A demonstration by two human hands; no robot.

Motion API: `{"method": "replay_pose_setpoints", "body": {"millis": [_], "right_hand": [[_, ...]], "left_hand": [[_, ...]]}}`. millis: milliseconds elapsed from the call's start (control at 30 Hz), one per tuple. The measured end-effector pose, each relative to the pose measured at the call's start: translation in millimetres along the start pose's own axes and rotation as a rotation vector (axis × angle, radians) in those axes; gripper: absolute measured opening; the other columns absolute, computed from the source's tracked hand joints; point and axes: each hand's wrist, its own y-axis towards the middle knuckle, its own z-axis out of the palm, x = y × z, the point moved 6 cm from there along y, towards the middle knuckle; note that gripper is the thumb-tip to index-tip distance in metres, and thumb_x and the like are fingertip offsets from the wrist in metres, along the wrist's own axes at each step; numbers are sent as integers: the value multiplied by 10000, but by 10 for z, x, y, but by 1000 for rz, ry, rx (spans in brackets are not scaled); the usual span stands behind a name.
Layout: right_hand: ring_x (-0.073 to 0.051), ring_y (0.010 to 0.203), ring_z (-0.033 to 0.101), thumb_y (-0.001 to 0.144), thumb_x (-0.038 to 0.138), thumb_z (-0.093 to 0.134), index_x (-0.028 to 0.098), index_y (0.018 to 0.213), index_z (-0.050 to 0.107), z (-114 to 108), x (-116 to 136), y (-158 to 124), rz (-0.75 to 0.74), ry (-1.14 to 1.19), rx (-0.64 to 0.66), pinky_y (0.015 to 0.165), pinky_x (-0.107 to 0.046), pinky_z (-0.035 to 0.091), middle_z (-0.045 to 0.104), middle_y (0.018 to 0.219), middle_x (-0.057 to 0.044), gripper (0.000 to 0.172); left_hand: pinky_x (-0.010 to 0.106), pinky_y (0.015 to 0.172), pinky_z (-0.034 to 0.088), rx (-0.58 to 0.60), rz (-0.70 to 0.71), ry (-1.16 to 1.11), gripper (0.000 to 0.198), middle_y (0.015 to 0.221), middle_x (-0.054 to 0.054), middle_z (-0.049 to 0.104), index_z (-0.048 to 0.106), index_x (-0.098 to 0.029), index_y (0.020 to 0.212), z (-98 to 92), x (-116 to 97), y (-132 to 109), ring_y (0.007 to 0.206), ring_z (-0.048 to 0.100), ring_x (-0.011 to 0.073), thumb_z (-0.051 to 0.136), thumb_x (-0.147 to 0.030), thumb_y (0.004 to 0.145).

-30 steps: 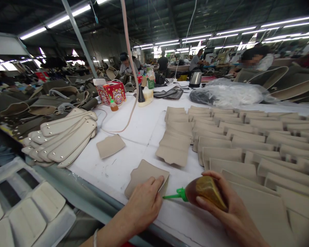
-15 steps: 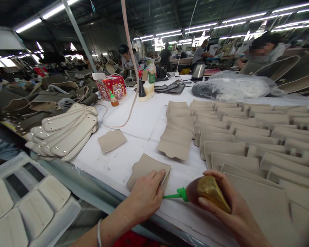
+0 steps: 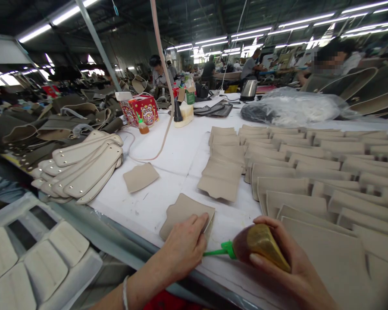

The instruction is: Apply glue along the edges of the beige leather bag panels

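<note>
My left hand (image 3: 186,240) is closed at the near edge of a beige leather-like piece (image 3: 181,209), its fingertips pressing on a raised or folded edge. In my right hand (image 3: 292,258) lies a squeeze bottle (image 3: 260,246) of amber-brown liquid, tipped on its side, its green nozzle (image 3: 221,250) pointing left. The nozzle's tip is hidden behind or beside the left hand, near the piece's near edge. Another flat beige piece (image 3: 141,177) rests alone to the left. Beyond the left hand, further beige pieces (image 3: 220,178) overlap.
Rows of folded beige pieces (image 3: 323,185) cover the table's right side. A stack of pale straps with studs (image 3: 93,170) lies left. Farther back are a red box (image 3: 141,111), a small bottle (image 3: 143,127), a hose (image 3: 168,137) and a plastic bag (image 3: 304,107). Co-workers sit beyond.
The bottle has dipped slightly, and its nozzle sits a little lower beside my left hand. My left hand and the piece have hardly moved.
</note>
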Motion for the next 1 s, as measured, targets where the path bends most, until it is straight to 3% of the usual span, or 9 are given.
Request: {"method": "replay_pose_setpoints", "body": {"millis": [200,400,567,767,933,1000], "right_hand": [[-228,820,617,767,529,708,275,1166,484,-214,-44,195,-134,-211,-168,723,-287,500,613,964,0,524],[-220,830,627,793,518,684,287,1196,462,-65,-63,140,-37,-87,54,752,-277,511,635,972,18,516],[-229,801,625,782,549,699,288,1194,441,-144,-73,186,-36,-122,-44,713,-296,504,630,920,14,552],[-232,821,632,777,532,697,277,1196,456,-31,-58,95,21,-44,92,737,-291,506,644,949,13,546],[-231,827,625,792,544,696,280,1208,428,-59,-41,72,12,-56,-2,731,-288,501,642,944,9,561],[-228,852,619,801,538,687,283,1211,433,-25,-49,55,31,-35,33,761,-287,494,635,970,10,546]], "left_hand": [[394,893,480,-3,5,-19,493,1066,75,627,478,-195,1368,-12,5,4,995,626,257,336,-184,896],[384,902,481,-7,12,-31,501,1090,82,627,474,-176,1378,9,32,12,1005,620,256,354,-196,891],[401,906,482,1,9,-23,497,1071,82,631,495,-172,1356,-10,20,20,992,623,261,346,-181,883],[390,892,488,-4,8,-22,518,1086,92,629,472,-160,1384,-15,23,3,967,625,256,365,-203,879],[383,884,482,-8,11,-33,517,1070,95,630,480,-148,1382,3,26,20,952,623,254,363,-210,882],[378,881,480,-3,5,-34,522,1067,93,629,478,-156,1386,2,25,29,947,620,250,367,-203,878]]}}
